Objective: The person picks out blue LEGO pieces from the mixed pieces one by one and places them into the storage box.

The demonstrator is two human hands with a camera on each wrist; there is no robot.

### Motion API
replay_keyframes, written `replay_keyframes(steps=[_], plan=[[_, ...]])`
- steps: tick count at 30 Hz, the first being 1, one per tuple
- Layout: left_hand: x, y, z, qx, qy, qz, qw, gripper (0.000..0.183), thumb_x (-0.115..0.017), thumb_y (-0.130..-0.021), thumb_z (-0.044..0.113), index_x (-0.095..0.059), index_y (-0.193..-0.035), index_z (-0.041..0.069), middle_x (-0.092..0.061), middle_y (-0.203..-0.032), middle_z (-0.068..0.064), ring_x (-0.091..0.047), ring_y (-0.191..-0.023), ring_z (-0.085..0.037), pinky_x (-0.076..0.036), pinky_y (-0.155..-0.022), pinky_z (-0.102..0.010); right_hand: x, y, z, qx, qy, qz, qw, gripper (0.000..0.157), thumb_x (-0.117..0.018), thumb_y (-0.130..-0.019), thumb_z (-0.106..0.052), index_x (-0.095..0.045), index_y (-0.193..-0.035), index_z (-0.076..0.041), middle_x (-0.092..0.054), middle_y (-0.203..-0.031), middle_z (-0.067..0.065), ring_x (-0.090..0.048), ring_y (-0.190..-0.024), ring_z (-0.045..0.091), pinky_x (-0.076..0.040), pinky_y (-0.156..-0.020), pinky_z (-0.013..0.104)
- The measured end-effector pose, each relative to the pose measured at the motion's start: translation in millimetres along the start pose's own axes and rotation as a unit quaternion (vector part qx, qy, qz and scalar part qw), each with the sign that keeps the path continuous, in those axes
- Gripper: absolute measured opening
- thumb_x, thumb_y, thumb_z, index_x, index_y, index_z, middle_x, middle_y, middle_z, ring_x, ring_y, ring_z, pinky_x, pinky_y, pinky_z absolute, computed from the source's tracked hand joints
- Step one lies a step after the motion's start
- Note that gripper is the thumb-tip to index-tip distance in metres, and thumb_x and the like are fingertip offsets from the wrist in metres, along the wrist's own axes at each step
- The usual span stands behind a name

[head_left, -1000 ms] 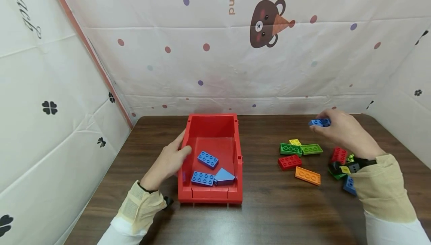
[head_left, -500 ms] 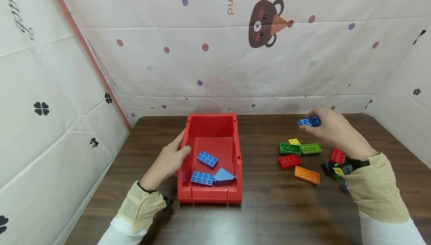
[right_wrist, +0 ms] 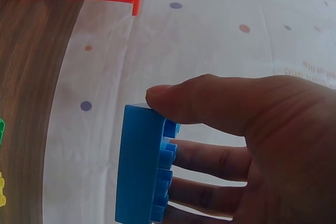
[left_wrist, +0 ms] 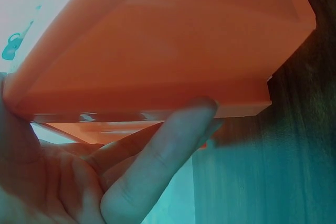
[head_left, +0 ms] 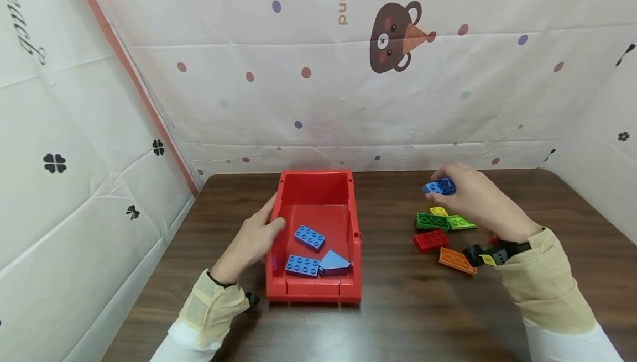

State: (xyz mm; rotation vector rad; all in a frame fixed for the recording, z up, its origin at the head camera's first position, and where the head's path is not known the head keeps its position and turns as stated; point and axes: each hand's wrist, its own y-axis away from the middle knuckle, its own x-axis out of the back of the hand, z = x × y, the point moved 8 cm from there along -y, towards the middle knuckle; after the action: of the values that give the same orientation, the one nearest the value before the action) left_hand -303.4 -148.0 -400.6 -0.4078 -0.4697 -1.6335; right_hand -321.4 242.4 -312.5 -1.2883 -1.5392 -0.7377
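Note:
In the head view my left hand (head_left: 250, 239) grips the left wall of a red bin (head_left: 313, 291), its thumb over the rim. The left wrist view shows the bin's wall (left_wrist: 173, 51) close to that hand. Two blue toy bricks (head_left: 309, 237) with studs and a blue sloped brick (head_left: 334, 262) lie inside the bin. My right hand (head_left: 475, 202) pinches another studded blue brick (head_left: 439, 187) between thumb and fingers, above the table's far right part. From the right wrist this blue brick (right_wrist: 139, 166) appears with its studs towards the palm.
Below the right hand lie a yellow brick (head_left: 438, 211), a dark green brick (head_left: 432, 221), a light green piece (head_left: 460, 223), a red brick (head_left: 431, 241) and an orange brick (head_left: 457, 261). The right wrist partly hides another red piece. A printed cloth (head_left: 318, 91) stands behind the table.
My right hand has moved left with the blue brick, from the table's far right corner to above the yellow and green bricks. The left hand stays on the bin.

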Motion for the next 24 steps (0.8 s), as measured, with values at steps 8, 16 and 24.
replay_keyframes(steps=[8, 16, 24], plan=[[-1.0, 0.6, -1.2, 0.004, 0.010, -0.006, 0.9999, 0.076, -0.058, -0.102, 0.025, -0.025, -0.170, 0.029, -0.062, -0.135, -0.018, -0.069, -0.107, -0.035, -0.064, -0.080, -0.049, -4.3, -6, -15, 0.030, 0.003, 0.007, 1.000, 0.049, -0.076, -0.098, -0.028, -0.062, -0.128, 0.009, -0.060, -0.125, 0.032, -0.063, -0.104, 0.045, -0.056, -0.089, 0.064], [-1.9, 0.2, -0.6, -0.002, 0.009, -0.007, 0.9999, 0.075, -0.056, -0.103, 0.023, -0.025, -0.171, 0.028, -0.063, -0.131, -0.019, -0.071, -0.102, -0.034, -0.064, -0.078, -0.049, -8.3, -10, -30, 0.052, -0.003, 0.006, 0.999, 0.047, -0.078, -0.097, -0.026, -0.062, -0.126, 0.007, -0.060, -0.122, 0.029, -0.063, -0.100, 0.040, -0.057, -0.085, 0.059], [-1.3, 0.8, -1.8, -0.004, 0.015, -0.006, 0.9999, 0.075, -0.056, -0.103, 0.024, -0.026, -0.170, 0.029, -0.064, -0.130, -0.019, -0.071, -0.099, -0.034, -0.064, -0.076, -0.049, -13.4, -12, -43, 0.065, 0.000, 0.006, 0.998, 0.047, -0.079, -0.096, -0.027, -0.063, -0.126, 0.006, -0.060, -0.122, 0.027, -0.064, -0.099, 0.038, -0.059, -0.085, 0.058]])
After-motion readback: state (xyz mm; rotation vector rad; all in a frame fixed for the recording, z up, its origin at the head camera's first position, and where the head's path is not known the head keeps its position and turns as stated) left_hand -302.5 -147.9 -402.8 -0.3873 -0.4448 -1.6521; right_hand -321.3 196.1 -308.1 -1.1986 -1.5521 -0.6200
